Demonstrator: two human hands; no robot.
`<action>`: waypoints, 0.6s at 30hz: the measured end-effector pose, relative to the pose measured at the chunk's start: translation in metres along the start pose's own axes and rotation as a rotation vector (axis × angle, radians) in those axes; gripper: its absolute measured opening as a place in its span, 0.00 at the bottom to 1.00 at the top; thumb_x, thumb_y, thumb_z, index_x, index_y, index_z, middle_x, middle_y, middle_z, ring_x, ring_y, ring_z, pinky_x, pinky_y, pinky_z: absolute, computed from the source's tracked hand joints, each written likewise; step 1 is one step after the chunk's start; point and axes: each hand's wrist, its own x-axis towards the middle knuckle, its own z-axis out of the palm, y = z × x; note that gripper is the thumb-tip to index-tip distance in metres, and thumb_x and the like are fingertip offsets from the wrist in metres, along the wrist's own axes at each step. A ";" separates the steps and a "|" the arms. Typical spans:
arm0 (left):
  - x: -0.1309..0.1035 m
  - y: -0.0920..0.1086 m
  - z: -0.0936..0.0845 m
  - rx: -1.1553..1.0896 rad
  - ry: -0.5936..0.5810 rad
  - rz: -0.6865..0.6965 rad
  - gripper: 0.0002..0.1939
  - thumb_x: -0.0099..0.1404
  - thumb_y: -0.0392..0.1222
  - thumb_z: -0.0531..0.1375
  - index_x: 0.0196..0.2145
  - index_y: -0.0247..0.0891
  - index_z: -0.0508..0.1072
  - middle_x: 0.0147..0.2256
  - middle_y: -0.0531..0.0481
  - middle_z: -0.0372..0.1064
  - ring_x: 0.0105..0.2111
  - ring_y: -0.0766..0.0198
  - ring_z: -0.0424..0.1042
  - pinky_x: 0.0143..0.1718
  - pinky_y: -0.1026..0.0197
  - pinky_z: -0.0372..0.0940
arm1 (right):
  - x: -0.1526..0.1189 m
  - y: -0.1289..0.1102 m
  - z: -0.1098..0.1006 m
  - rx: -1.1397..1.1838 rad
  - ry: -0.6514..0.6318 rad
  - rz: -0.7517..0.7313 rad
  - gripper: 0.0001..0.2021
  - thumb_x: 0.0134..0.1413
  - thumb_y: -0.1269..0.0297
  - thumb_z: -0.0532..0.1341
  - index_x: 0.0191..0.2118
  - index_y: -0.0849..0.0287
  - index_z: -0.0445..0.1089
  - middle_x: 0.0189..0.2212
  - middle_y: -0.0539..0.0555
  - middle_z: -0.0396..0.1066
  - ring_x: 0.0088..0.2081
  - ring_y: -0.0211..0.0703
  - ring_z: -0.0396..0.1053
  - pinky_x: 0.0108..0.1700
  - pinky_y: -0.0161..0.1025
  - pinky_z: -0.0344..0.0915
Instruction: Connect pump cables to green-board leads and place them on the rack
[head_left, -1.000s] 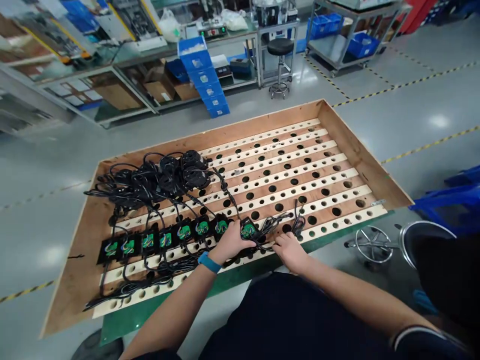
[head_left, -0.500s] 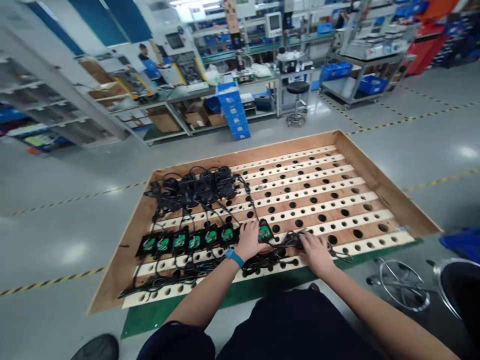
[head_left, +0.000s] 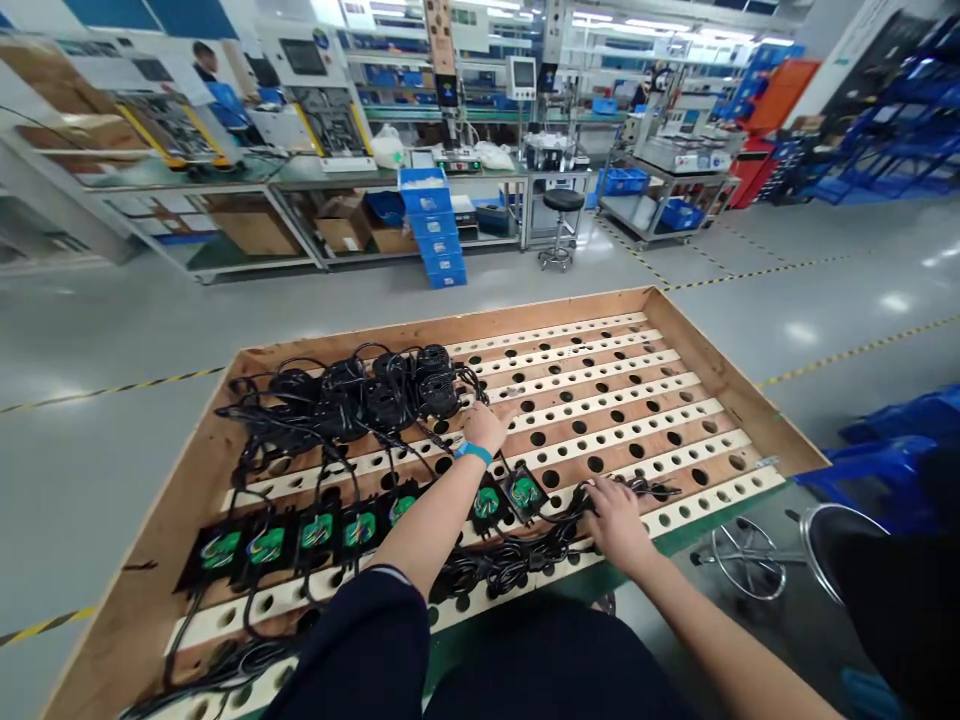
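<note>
My left hand (head_left: 486,425), with a blue band at the wrist, reaches to the right end of a cluster of black round units (head_left: 386,400). Its thumb sticks out to the right, while its other fingers are partly hidden near a black cable. My right hand (head_left: 615,515) is closed on a bundle of black cables (head_left: 577,508) near the front edge. A row of black square units with green boards runs along the front, the rightmost one (head_left: 523,490) just left of my right hand. Cables link the round units to the square ones.
A large wooden tray (head_left: 705,370) with perforated slats carries everything. Beyond it stand a stack of blue bins (head_left: 435,228), a black stool (head_left: 562,202) and workbenches. Another stool (head_left: 840,545) is at the right. A person (head_left: 206,65) is at the back left.
My left hand has moved from the rightmost square unit up to the round units. My right hand remains at the cable bundle. The view has shifted closer to the tray.
</note>
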 end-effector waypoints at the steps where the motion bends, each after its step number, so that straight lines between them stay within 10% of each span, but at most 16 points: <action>1: 0.014 0.001 0.002 -0.021 0.007 -0.043 0.34 0.63 0.52 0.63 0.55 0.20 0.61 0.50 0.18 0.65 0.54 0.35 0.66 0.53 0.44 0.61 | 0.002 -0.019 0.002 0.039 -0.011 -0.032 0.24 0.63 0.61 0.56 0.63 0.64 0.66 0.65 0.66 0.57 0.65 0.59 0.56 0.64 0.57 0.51; 5: 0.033 -0.012 -0.002 -0.094 0.028 -0.044 0.17 0.66 0.35 0.56 0.52 0.29 0.63 0.44 0.31 0.72 0.46 0.47 0.73 0.47 0.52 0.65 | 0.016 -0.076 0.014 0.137 -0.205 -0.129 0.41 0.58 0.45 0.62 0.71 0.59 0.51 0.71 0.67 0.39 0.70 0.65 0.42 0.66 0.64 0.45; 9: 0.022 -0.029 -0.014 -0.127 0.063 0.079 0.16 0.68 0.36 0.54 0.53 0.33 0.62 0.41 0.41 0.73 0.45 0.56 0.73 0.50 0.58 0.65 | 0.024 -0.091 0.021 0.185 -0.295 -0.150 0.37 0.59 0.43 0.61 0.68 0.58 0.59 0.71 0.68 0.39 0.71 0.69 0.38 0.67 0.63 0.45; 13: 0.029 -0.023 -0.002 -0.139 0.045 0.058 0.24 0.62 0.46 0.64 0.50 0.28 0.64 0.50 0.27 0.68 0.53 0.43 0.69 0.54 0.47 0.63 | 0.021 -0.086 0.022 0.185 -0.274 -0.166 0.31 0.61 0.47 0.60 0.65 0.57 0.64 0.71 0.66 0.43 0.70 0.69 0.40 0.67 0.61 0.47; 18: 0.040 -0.008 0.010 -0.227 0.080 -0.041 0.18 0.60 0.33 0.62 0.48 0.27 0.67 0.45 0.24 0.71 0.48 0.37 0.72 0.50 0.39 0.65 | 0.015 -0.085 0.029 0.200 -0.265 -0.182 0.31 0.64 0.45 0.57 0.66 0.56 0.62 0.71 0.67 0.40 0.71 0.67 0.38 0.68 0.61 0.45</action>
